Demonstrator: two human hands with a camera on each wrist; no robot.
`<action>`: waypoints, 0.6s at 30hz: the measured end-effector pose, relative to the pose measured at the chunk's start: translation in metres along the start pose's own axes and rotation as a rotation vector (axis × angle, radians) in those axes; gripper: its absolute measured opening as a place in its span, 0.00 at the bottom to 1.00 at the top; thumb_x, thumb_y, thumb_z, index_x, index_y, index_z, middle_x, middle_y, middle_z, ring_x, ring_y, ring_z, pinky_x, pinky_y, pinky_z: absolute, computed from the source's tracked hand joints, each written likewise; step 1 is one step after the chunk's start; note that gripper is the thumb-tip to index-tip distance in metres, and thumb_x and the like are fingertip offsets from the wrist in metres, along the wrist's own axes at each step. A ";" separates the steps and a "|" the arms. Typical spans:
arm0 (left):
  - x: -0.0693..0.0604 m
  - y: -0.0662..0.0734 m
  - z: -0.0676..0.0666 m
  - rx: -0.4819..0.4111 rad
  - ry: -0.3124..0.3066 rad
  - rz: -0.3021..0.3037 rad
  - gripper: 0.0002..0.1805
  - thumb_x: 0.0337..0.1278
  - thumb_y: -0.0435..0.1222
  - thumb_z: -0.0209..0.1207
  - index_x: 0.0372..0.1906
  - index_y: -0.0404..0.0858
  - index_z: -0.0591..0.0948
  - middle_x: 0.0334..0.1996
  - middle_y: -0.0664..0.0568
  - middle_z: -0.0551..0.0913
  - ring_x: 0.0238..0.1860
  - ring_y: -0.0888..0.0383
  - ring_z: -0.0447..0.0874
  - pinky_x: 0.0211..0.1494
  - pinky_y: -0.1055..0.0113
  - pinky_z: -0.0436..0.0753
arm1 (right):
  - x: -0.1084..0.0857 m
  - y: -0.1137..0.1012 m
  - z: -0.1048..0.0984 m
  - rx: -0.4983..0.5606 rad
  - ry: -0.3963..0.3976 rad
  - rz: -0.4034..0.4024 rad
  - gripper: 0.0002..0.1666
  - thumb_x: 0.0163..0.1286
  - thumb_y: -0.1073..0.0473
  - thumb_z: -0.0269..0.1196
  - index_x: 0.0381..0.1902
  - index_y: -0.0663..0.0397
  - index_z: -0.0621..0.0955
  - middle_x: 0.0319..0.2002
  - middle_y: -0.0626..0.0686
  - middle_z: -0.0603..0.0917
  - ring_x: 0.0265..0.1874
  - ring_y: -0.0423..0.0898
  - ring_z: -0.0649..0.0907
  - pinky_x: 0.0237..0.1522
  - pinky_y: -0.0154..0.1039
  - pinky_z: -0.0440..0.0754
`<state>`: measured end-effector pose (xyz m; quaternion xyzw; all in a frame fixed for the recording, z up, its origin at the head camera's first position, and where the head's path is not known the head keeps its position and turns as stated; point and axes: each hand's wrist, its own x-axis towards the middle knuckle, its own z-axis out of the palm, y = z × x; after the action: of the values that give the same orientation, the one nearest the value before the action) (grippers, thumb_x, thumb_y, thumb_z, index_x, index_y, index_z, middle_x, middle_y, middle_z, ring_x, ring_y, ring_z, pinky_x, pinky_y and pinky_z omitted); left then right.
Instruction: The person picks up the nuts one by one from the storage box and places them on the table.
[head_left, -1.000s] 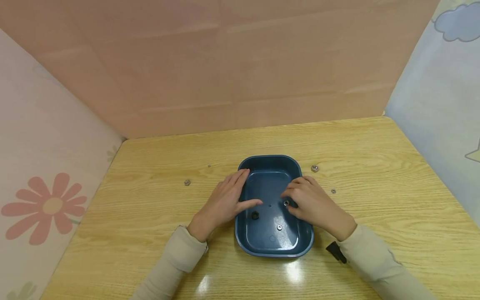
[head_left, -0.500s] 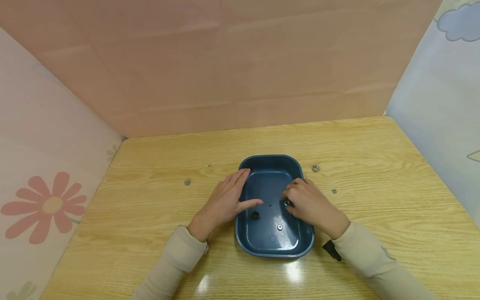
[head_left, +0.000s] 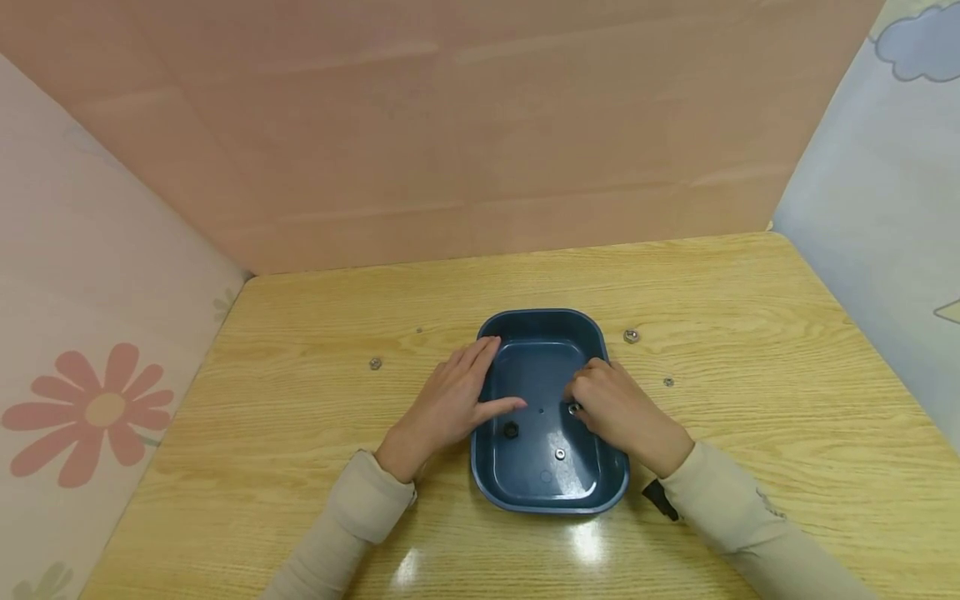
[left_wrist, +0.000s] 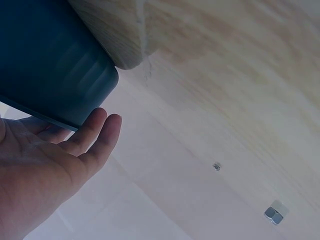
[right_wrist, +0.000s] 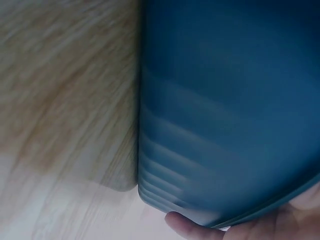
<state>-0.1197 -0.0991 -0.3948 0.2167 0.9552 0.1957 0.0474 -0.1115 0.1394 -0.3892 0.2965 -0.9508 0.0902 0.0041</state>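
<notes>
A blue tray (head_left: 542, 375) lies on the table. The left hand (head_left: 448, 402) holds its left rim, thumb over the inside and fingers along the edge; in the left wrist view the left hand (left_wrist: 55, 165) has two fingertips by the outer wall of the tray (left_wrist: 60, 65). Reaching over the right rim, the right hand (head_left: 615, 408) has curled fingers and thumb at a small metal nut (head_left: 574, 408), seemingly pinching it. A black nut (head_left: 511, 430) and another small nut (head_left: 560, 454) lie in the tray. Part of the right hand (right_wrist: 270, 225) shows below the tray (right_wrist: 225, 125).
Left of the tray are a metal nut (head_left: 375, 363) and a tiny one (head_left: 418, 331). To its right are a larger nut (head_left: 631, 336) and a small one (head_left: 668, 382). A black object (head_left: 660, 500) is beside the right sleeve. Walls border the table (head_left: 300, 467).
My right wrist and forearm have shifted slightly left, and the right fingers look more curled at the nut. The left hand and the tray have stayed in place.
</notes>
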 end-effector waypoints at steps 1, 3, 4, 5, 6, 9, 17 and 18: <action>0.000 0.000 0.000 -0.001 -0.001 0.000 0.53 0.56 0.66 0.58 0.78 0.41 0.56 0.77 0.46 0.61 0.74 0.46 0.63 0.73 0.44 0.66 | 0.000 0.000 0.000 -0.001 0.001 -0.002 0.06 0.52 0.67 0.74 0.29 0.53 0.89 0.29 0.51 0.88 0.36 0.52 0.81 0.40 0.52 0.77; 0.000 0.000 0.000 -0.003 -0.003 -0.001 0.53 0.56 0.66 0.58 0.78 0.41 0.56 0.77 0.47 0.61 0.75 0.46 0.62 0.73 0.44 0.66 | 0.000 0.001 0.001 0.000 0.006 -0.005 0.06 0.51 0.67 0.74 0.28 0.52 0.89 0.29 0.51 0.88 0.36 0.52 0.81 0.40 0.53 0.78; 0.000 0.000 0.000 -0.001 -0.003 0.001 0.53 0.56 0.66 0.58 0.78 0.41 0.56 0.77 0.46 0.61 0.75 0.46 0.62 0.73 0.45 0.66 | 0.000 0.001 0.001 0.000 0.009 -0.007 0.06 0.51 0.67 0.74 0.28 0.52 0.89 0.29 0.51 0.88 0.36 0.52 0.81 0.40 0.53 0.78; 0.000 0.000 0.000 -0.002 -0.003 0.001 0.53 0.56 0.66 0.58 0.78 0.41 0.56 0.77 0.46 0.61 0.74 0.46 0.62 0.73 0.45 0.66 | 0.000 0.001 0.001 0.002 0.012 -0.011 0.06 0.51 0.67 0.74 0.27 0.52 0.89 0.29 0.51 0.88 0.36 0.52 0.81 0.40 0.53 0.78; 0.000 0.000 0.000 -0.002 -0.004 0.000 0.53 0.56 0.66 0.58 0.78 0.41 0.56 0.77 0.46 0.61 0.75 0.46 0.62 0.73 0.45 0.66 | 0.000 0.002 0.001 0.002 0.016 -0.014 0.05 0.51 0.66 0.74 0.27 0.52 0.89 0.28 0.51 0.88 0.36 0.52 0.81 0.40 0.53 0.78; 0.000 0.000 0.000 -0.002 -0.007 -0.005 0.53 0.56 0.66 0.58 0.79 0.41 0.56 0.77 0.46 0.60 0.75 0.46 0.62 0.73 0.44 0.66 | 0.000 0.003 0.002 0.008 0.031 -0.027 0.05 0.50 0.65 0.74 0.26 0.52 0.89 0.27 0.50 0.88 0.35 0.51 0.81 0.40 0.52 0.78; 0.001 0.000 0.000 -0.004 -0.015 -0.017 0.53 0.56 0.66 0.58 0.79 0.41 0.56 0.77 0.47 0.60 0.75 0.46 0.62 0.74 0.44 0.65 | -0.001 0.005 0.003 0.030 0.044 -0.040 0.05 0.54 0.60 0.74 0.31 0.49 0.89 0.32 0.48 0.89 0.40 0.52 0.84 0.44 0.53 0.77; 0.001 0.000 0.000 -0.004 -0.017 -0.018 0.53 0.56 0.66 0.58 0.79 0.41 0.56 0.77 0.47 0.60 0.75 0.46 0.62 0.74 0.44 0.65 | -0.001 0.006 0.003 0.044 0.043 -0.037 0.06 0.54 0.60 0.74 0.32 0.49 0.89 0.33 0.48 0.90 0.41 0.52 0.84 0.46 0.54 0.76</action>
<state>-0.1202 -0.0985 -0.3950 0.2095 0.9564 0.1952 0.0578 -0.1135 0.1441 -0.3931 0.3121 -0.9426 0.1172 0.0199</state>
